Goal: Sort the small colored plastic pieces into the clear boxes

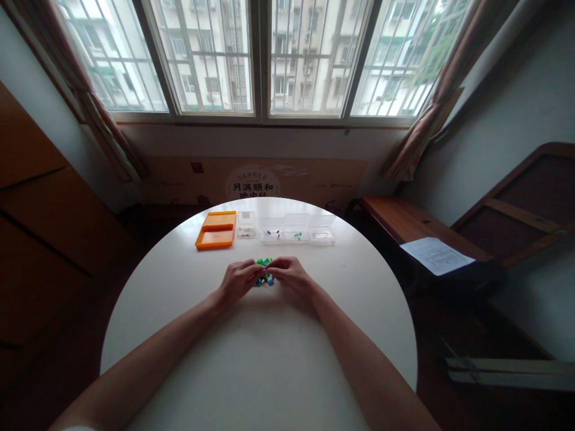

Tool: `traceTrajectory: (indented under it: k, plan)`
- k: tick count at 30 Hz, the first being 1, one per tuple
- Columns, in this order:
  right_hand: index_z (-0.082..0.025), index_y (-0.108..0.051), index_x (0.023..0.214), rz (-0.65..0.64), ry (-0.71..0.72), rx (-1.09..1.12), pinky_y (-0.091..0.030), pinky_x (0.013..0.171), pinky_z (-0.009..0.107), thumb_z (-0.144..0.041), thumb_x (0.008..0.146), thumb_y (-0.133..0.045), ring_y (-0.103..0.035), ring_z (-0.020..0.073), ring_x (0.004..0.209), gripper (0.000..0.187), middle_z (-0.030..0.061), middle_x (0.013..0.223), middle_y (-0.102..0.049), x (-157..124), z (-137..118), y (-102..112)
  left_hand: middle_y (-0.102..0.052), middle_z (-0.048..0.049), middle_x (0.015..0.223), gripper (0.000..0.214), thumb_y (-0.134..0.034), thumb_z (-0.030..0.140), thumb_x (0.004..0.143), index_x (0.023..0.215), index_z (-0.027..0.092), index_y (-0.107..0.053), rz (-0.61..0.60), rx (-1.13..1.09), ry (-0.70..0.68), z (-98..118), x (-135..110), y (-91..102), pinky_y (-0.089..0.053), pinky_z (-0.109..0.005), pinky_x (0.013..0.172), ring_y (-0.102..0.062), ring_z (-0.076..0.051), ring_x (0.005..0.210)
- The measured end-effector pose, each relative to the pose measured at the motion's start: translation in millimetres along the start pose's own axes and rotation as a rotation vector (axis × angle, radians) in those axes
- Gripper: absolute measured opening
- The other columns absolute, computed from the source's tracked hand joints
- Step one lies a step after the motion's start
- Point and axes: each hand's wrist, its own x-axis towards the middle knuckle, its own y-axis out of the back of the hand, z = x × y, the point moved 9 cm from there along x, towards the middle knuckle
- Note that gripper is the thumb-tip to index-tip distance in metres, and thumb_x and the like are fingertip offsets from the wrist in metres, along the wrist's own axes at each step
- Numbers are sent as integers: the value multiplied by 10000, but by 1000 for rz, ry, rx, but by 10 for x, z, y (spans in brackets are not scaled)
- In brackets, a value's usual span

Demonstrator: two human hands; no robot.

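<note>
Both hands meet over a small pile of green, blue and dark pieces (270,281) that look like tiny building bricks, on the round white table (251,353). My left hand (240,279) comes in from the left, its thumb and fingers pinched together. From the right, my right hand (291,274) is closed in a similar pinch, its fingertips almost touching the left ones. Whatever lies between the fingertips is too small to make out. The hands partly cover the pile; some green pieces show behind them and blue ones in front.
Behind the hands stands an orange two-part tray (214,245). Beside it is a small clear box (245,224) with tiny pale pieces. Farther right, open clear plastic cases (297,239) hold a few dark and green bits. A paper sheet (436,255) lies on a wooden bench (395,218).
</note>
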Motion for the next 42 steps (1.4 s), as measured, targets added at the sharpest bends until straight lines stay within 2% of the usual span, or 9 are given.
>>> traceTrajectory:
  k: [5, 8, 15, 18, 22, 29, 34, 38, 42]
  plan:
    - [-137, -693, 757, -8, 83, -92, -321, 443, 209, -374, 637, -715, -441, 68, 458, 266, -15, 538, -574, 30, -44, -5, -581, -18, 666, 154, -530, 265, 852, 870, 169, -649, 11, -45, 29, -17, 7, 15, -405, -185, 537, -525, -83, 552]
    - [-139, -689, 773, 55, 116, -101, -383, 471, 216, -368, 648, -697, -499, 85, 492, 261, 4, 578, -611, 68, -90, 164, -590, -22, 695, 168, -538, 254, 844, 957, 178, -636, 52, -66, 57, -33, 13, 56, -429, -197, 568, -541, -97, 599]
    - [-110, -667, 747, 816, 210, 0, -460, 441, 219, -305, 568, -729, -537, 95, 486, 273, 31, 609, -639, -77, -230, 1524, -583, -22, 727, 168, -502, 202, 846, 956, 188, -629, 149, -139, 145, -150, 9, 109, -460, -214, 606, -543, -105, 646]
    - [-101, -657, 699, 969, 198, -20, -471, 416, 211, -270, 541, -730, -530, 91, 462, 242, 11, 557, -613, -131, -208, 1887, -580, -23, 721, 182, -505, 190, 843, 971, 194, -634, 154, -157, 128, -150, 3, 98, -457, -215, 601, -541, -106, 648]
    - [-105, -642, 665, 1067, 161, -26, -486, 409, 204, -208, 522, -733, -523, 84, 444, 198, -16, 515, -585, -149, -194, 2097, -573, -21, 710, 193, -504, 205, 847, 980, 204, -643, 151, -157, 112, -148, -4, 85, -451, -213, 594, -535, -102, 634]
    - [-123, -644, 739, 1058, 181, 74, -480, 435, 191, -206, 550, -725, -550, 81, 486, 223, 16, 620, -651, -113, -283, 2057, -568, -23, 714, 191, -501, 204, 844, 966, 197, -648, 143, -172, 100, -146, -5, 70, -443, -210, 596, -528, -98, 633]
    - [-130, -655, 718, 904, 117, 108, -383, 378, 191, -455, 648, -657, -496, 78, 427, 332, 40, 577, -637, -60, -310, 1680, -576, -23, 704, 185, -506, 209, 837, 945, 198, -656, 130, -174, 143, -160, 0, 61, -447, -216, 594, -535, -103, 633]
    - [-126, -626, 606, 741, 94, -50, -316, 380, 222, -637, 766, -399, -435, 91, 410, 581, 78, 531, -605, 3, -275, 1296, -572, -14, 688, 175, -506, 247, 838, 879, 186, -665, 168, -192, 229, -227, -9, 104, -438, -210, 559, -514, -94, 588]
    - [-146, -612, 592, 758, 255, -386, -436, 631, 275, -461, 813, -398, -526, 137, 642, 441, 107, 804, -652, -69, -344, 1162, -549, -29, 748, 293, -436, 290, 882, 771, 169, -678, 227, -234, 303, -312, -25, 160, -433, -224, 564, -523, -97, 615]
